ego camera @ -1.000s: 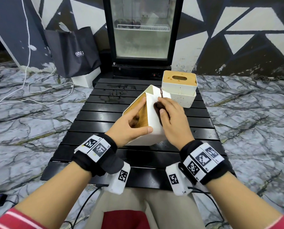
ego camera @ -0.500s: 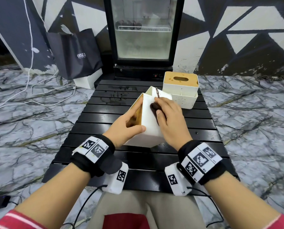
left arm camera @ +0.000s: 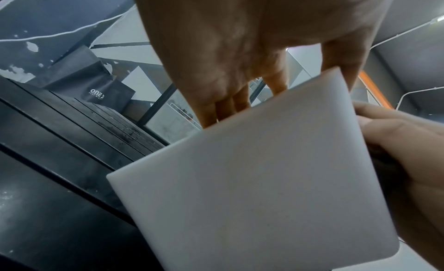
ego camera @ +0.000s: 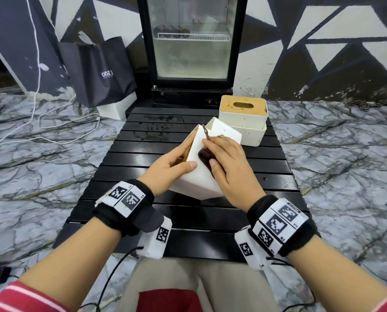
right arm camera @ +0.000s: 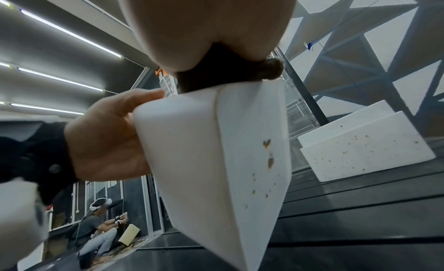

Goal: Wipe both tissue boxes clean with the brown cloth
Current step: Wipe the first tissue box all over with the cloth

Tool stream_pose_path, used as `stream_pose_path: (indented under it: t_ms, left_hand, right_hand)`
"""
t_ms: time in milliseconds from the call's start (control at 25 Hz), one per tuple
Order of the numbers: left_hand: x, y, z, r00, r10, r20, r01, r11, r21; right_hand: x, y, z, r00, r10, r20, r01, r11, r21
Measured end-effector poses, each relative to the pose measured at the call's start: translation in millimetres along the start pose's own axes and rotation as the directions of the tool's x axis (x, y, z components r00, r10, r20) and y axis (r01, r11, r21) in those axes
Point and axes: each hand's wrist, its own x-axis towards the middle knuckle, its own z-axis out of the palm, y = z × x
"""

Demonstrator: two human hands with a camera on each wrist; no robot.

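A white tissue box (ego camera: 197, 176) (left arm camera: 252, 180) (right arm camera: 192, 161) with a wooden lid is tipped up on one edge at the middle of the black slatted table (ego camera: 143, 158). My left hand (ego camera: 174, 167) grips it from the left, thumb on the white side, fingers on the wooden lid. My right hand (ego camera: 224, 163) presses the brown cloth (ego camera: 205, 155) (right arm camera: 223, 73) flat against the box's upper white face. Brown specks (right arm camera: 268, 155) mark its right face. The second tissue box (ego camera: 243, 115) (right arm camera: 365, 149) stands upright behind, also speckled.
A glass-door fridge (ego camera: 191, 46) stands behind the table. A black bag (ego camera: 98, 68) leans on a white box at the left. White cables (ego camera: 37, 129) run over the marble floor. Wet smears (ego camera: 158, 129) show on the table's far slats.
The right hand with the cloth has slid a little over the box's face, and the box has turned slightly in my left hand's grip.
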Motion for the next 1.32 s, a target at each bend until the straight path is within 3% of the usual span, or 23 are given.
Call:
stream_pose_path:
  t_ms: [320,520,720,920,1000,1200,1320]
  left_hand:
    - [0,-2,-1,1.0,-0.019,0.01,0.019,1.0,-0.008]
    - [0,-3,-2,1.0,-0.021,0.013,0.021,1.0,-0.009]
    - [1,-4,0,1.0,-0.009,0.029,0.01,1.0,-0.021]
    - [1,-4,-2,1.0,-0.005,0.021,0.005,1.0,-0.007]
    - [-1,-5,-2,1.0,-0.007,0.021,0.007,1.0,0.005]
    - [-4,-5,-2,1.0,-0.004,0.006,0.004,1.0,0.011]
    - [-6,-6,-1,0.999,0.023,0.032,-0.022,1.0,-0.011]
  right_hand:
    - [35,33,-14,0.999,-0.038,0.014,0.039,0.998,-0.04]
    - [41,33,-14,0.999,0.034,-0.007,-0.034,0.999,-0.019]
    - [33,31,-15,0.998,-0.064,0.024,0.065,0.997,-0.037]
    - [43,33,-22,0.981,0.179,0.074,-0.181,0.983,0.018]
    - [36,31,-19,0.974,0.223,0.05,-0.223,0.975,0.009]
    - [4,16,-5,0.982,0.186,0.014,-0.186,0.982,-0.011]
    - [-5,-1,3,0.996,0.083,-0.015,-0.084,0.996,-0.03]
